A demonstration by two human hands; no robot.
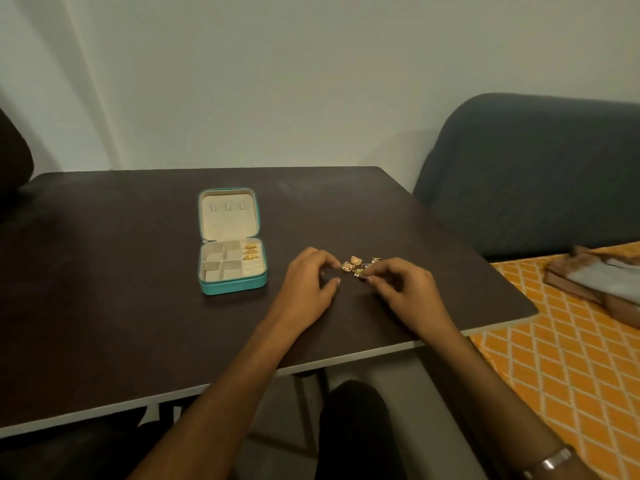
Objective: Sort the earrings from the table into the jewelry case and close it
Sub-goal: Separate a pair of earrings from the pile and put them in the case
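Dark table, open case left of the earrings: your left hand hovers loosely curled and empty, right hand pinches at the pile, so lift one cleanly, don't drag others.

Bare table between open jewelry case and earrings — path unobstructed; case lid flat behind.

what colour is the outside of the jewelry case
Teal on the outside of the jewelry case, with a cream lining; the head view shows it best.
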